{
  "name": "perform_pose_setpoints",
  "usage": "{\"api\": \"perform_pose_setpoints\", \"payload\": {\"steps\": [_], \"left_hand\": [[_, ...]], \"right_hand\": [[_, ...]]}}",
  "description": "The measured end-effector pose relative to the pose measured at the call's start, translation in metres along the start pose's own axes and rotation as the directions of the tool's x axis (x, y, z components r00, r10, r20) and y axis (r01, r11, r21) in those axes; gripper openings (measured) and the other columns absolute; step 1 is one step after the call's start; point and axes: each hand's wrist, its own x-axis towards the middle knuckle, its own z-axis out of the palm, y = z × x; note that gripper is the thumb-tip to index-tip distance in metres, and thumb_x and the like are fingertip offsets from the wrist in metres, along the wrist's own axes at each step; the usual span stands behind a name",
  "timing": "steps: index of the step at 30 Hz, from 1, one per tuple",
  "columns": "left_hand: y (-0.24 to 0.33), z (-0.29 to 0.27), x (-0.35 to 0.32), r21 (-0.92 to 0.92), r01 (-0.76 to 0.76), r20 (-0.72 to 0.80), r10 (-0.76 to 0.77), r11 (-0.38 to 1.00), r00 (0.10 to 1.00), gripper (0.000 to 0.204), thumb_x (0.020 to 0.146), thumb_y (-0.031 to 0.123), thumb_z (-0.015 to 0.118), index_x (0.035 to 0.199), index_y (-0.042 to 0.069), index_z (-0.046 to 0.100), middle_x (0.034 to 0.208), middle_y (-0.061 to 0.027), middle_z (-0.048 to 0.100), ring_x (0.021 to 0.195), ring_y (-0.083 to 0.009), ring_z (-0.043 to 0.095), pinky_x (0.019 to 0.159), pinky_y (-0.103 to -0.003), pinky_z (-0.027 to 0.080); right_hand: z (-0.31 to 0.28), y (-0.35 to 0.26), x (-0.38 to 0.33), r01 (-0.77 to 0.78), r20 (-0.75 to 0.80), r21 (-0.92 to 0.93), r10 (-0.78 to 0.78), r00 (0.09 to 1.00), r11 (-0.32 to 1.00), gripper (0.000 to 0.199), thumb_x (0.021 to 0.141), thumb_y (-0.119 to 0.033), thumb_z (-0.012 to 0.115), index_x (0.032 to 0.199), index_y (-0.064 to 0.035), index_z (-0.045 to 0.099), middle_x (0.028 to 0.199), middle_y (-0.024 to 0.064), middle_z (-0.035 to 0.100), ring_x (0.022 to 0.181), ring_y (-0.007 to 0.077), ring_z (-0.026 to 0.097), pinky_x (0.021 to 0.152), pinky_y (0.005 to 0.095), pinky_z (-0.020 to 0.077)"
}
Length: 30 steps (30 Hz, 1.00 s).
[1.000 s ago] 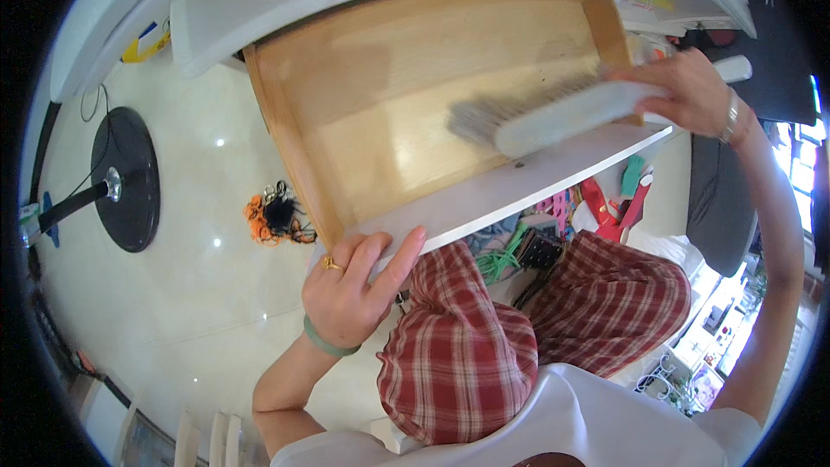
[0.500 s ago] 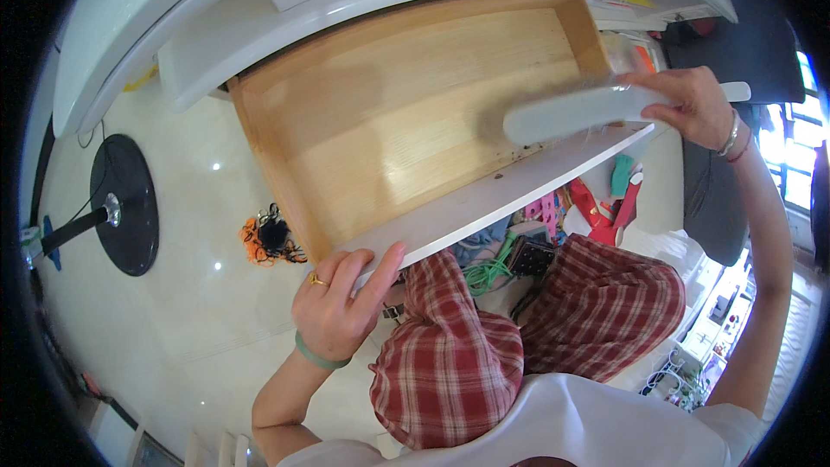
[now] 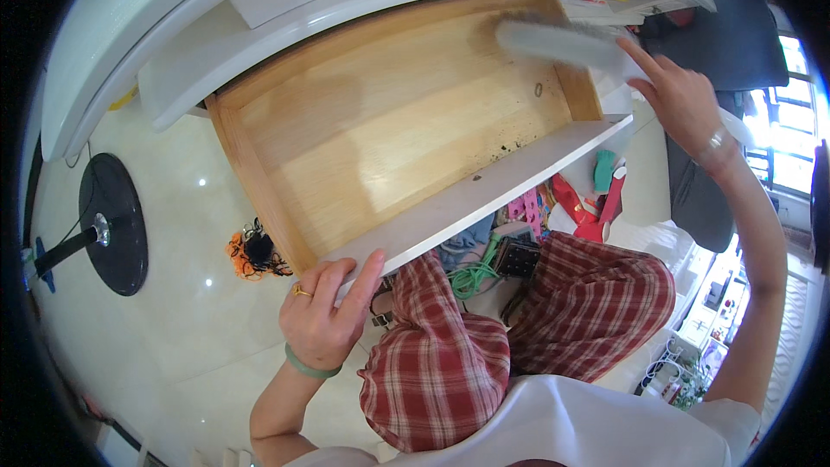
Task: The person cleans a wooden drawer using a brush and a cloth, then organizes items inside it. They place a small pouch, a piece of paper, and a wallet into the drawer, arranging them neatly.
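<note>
A pulled-out wooden drawer (image 3: pixel 363 134) with a pale front panel (image 3: pixel 484 186) lies before me. At its left front corner my left hand (image 3: pixel 322 307) grips the panel's top edge, thumb along it. My right hand (image 3: pixel 679 99) is over the drawer's right end, closed round a long white brush (image 3: pixel 566 45). The brush is blurred by motion, its head over the far right corner of the drawer floor. Dark crumbs (image 3: pixel 510 149) lie scattered near the front panel, and a small tan ring (image 3: pixel 539 89) rests near the right side.
Below the drawer, by my plaid-covered knees, sit a green cord (image 3: pixel 473 277), a black case (image 3: pixel 517 257), red straps (image 3: pixel 588 207) and a green bundle (image 3: pixel 603 171). A tangled orange-and-black heap (image 3: pixel 258 251) and a round black stand base (image 3: pixel 115 223) are on the tiled floor.
The brush has swept from near the front panel to the drawer's far right corner. A small ring now shows on the drawer floor. My left hand keeps its hold.
</note>
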Motion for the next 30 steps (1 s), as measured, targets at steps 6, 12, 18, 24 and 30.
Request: {"api": "perform_pose_setpoints", "payload": {"steps": [6,12,18,24,30], "left_hand": [[-0.001,0.005,0.003,-0.004,-0.025,-0.026,0.025,1.0,0.999,0.043,0.069,0.011,0.079,0.11,0.014,0.072,0.087,-0.0025,0.063,0.071,-0.0187,0.06,0.055,-0.029,0.047],[-0.005,-0.004,-0.003,0.001,0.003,0.018,-0.003,1.0,1.0,0.043,0.069,0.011,0.079,0.111,0.014,0.072,0.086,-0.0029,0.063,0.071,-0.019,0.06,0.055,-0.029,0.046],[-0.001,0.004,0.003,-0.027,-0.022,-0.016,0.021,0.999,1.0,0.042,0.069,0.011,0.079,0.11,0.014,0.072,0.087,-0.0031,0.063,0.073,-0.0194,0.06,0.055,-0.029,0.046],[-0.005,-0.001,-0.002,-0.014,0.006,0.001,-0.006,1.0,1.0,0.042,0.069,0.01,0.079,0.11,0.013,0.072,0.087,-0.003,0.063,0.071,-0.0191,0.06,0.056,-0.028,0.047],[-0.005,0.007,-0.002,-0.003,-0.018,-0.022,0.017,1.0,1.0,0.05,0.065,0.011,0.066,0.115,0.018,0.071,0.087,-0.0026,0.06,0.074,-0.0165,0.06,0.057,-0.027,0.048]], "right_hand": [[0.019,-0.032,0.017,-0.035,0.1,-0.155,0.051,0.994,0.987,0.045,0.094,-0.028,0.058,0.135,-0.0176,0.045,0.087,0.015,0.068,0.074,0.0313,0.069,0.059,0.0411,0.0542],[-0.056,-0.016,0.005,0.029,0.503,-0.044,-0.003,0.864,0.999,0.043,0.095,-0.033,0.057,0.134,-0.0172,0.053,0.087,0.0145,0.069,0.085,0.0287,0.068,0.074,0.0444,0.0536],[0.005,-0.013,0.034,-0.098,0.076,-0.085,0.104,0.992,0.992,0.048,0.095,-0.032,0.058,0.139,-0.0179,0.047,0.087,0.0163,0.07,0.077,0.0296,0.07,0.07,0.0416,0.0558],[-0.047,-0.023,0.022,-0.034,0.463,0.0,0.03,0.886,0.999,0.041,0.091,-0.028,0.064,0.128,-0.012,0.059,0.101,0.0173,0.07,0.087,0.0288,0.07,0.079,0.0388,0.0557],[-0.041,0.02,0.04,-0.073,0.356,0.093,0.035,0.934,0.993,0.034,0.086,-0.022,0.071,0.118,-0.0105,0.068,0.105,0.0148,0.07,0.089,0.0246,0.069,0.084,0.0371,0.055]]}}
